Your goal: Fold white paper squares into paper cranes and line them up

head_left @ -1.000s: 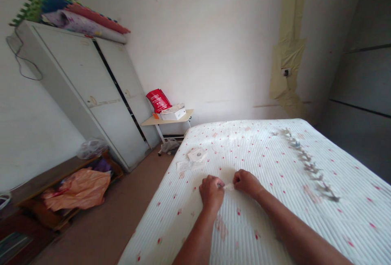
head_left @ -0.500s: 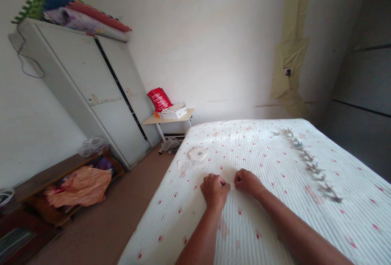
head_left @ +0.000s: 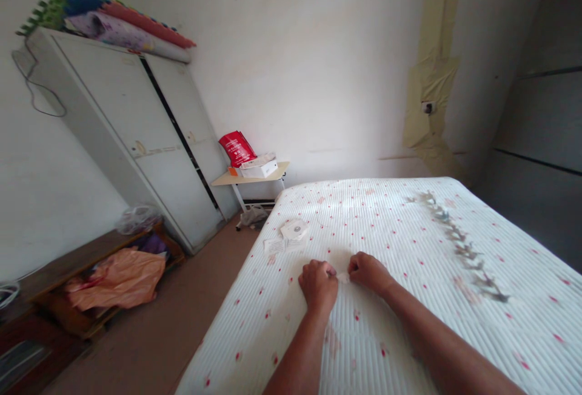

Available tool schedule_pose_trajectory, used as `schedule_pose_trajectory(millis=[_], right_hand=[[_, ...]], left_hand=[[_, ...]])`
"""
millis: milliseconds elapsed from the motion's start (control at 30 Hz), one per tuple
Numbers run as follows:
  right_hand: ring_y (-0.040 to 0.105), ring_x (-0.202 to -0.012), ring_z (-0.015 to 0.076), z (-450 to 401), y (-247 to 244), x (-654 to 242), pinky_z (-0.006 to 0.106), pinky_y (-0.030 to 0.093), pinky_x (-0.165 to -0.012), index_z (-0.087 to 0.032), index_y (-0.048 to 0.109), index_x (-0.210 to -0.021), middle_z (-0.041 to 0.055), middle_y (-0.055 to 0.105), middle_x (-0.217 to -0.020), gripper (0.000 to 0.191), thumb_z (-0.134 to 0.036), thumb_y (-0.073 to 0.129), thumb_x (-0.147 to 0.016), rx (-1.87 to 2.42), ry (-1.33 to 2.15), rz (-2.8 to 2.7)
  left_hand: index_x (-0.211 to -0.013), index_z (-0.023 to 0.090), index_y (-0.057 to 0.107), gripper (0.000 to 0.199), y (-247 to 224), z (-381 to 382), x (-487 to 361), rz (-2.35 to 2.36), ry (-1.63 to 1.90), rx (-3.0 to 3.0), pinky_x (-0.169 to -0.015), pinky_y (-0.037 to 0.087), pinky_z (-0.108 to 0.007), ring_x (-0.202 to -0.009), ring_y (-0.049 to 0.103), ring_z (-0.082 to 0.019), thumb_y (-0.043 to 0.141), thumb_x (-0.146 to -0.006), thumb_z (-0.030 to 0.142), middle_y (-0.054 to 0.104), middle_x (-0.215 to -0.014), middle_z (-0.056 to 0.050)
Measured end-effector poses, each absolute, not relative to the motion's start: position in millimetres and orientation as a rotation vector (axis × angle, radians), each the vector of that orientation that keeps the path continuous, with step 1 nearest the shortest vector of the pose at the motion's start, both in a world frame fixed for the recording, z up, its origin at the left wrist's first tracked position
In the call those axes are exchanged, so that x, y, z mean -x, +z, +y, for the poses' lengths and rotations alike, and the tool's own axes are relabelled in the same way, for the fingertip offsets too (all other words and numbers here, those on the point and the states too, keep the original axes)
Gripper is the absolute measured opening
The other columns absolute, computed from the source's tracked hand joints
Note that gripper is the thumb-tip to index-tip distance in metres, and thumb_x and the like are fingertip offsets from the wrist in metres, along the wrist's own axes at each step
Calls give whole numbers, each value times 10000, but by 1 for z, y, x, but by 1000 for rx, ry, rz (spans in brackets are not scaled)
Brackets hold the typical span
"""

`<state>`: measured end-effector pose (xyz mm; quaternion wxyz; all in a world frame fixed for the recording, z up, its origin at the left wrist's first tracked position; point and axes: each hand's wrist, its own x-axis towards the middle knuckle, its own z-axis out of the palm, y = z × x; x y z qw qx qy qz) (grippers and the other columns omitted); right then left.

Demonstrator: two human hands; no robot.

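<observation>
Both my hands rest low over the white bed cover (head_left: 364,346), which has red spots. My left hand (head_left: 318,283) is closed, its thumb and fingers pinched at one end of a small whitish piece (head_left: 342,278). On the other side of that piece, my right hand (head_left: 367,270) is curled with its fingertips closed on it. The piece is too small and pale to make out well; it looks like thin paper. Beyond my left hand lie a white packet with a round mark (head_left: 295,229) and a printed paper slip (head_left: 274,246).
A row of small folded, bird-like shapes (head_left: 466,252) runs along the bed's right side. Back left, a small table (head_left: 227,179) holds a red bag (head_left: 237,148) and a white box (head_left: 261,169). A grey cabinet (head_left: 122,116) stands left, near an orange cloth (head_left: 120,280).
My left thumb has drawn back slightly towards its fingers, and more of the whitish piece shows between my hands. My right hand has hardly moved.
</observation>
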<state>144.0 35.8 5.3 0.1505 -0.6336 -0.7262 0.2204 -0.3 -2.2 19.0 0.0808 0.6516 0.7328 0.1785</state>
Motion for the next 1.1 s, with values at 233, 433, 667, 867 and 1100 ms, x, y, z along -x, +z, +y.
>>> schedule_pose_trajectory(millis=[233,433,667,867,1100], right_hand=[[573,-658,132,36,4,-143,209,339,-566,-167,669,-664,38,643,-720,139,-128,539,-633,1824,614,-2085],[578,-667,126,37,5,-145,195,348,-569,-163,676,-669,34,649,-732,151,-113,542,-623,1797,632,-2096],[583,-672,126,36,7,-147,189,343,-556,-155,683,-676,34,657,-733,182,-89,518,-637,1785,649,-2089],[579,-688,129,35,8,-145,202,335,-572,-165,682,-698,37,660,-750,196,-117,493,-689,1789,638,-2072],[567,-689,140,32,4,-143,217,329,-568,-177,659,-690,48,646,-792,159,-118,515,-658,1823,546,-2013]], left_hand=[[-763,279,654,118,17,-1,-3,2224,561,-1951,-785,351,-314,-968,511,-207,581,-718,360,625,-925,8],[-730,278,641,64,14,0,-1,2210,575,-1967,-749,348,-306,-919,520,-192,579,-716,271,622,-883,22],[-767,266,649,97,16,-1,1,2196,538,-1957,-756,343,-293,-930,519,-178,563,-747,226,623,-913,11],[-735,261,648,88,13,-1,0,2166,644,-1934,-761,329,-295,-924,513,-180,587,-712,202,624,-891,14],[-741,249,648,83,13,-2,0,2156,659,-1931,-767,328,-295,-929,510,-182,584,-721,201,620,-895,3]])
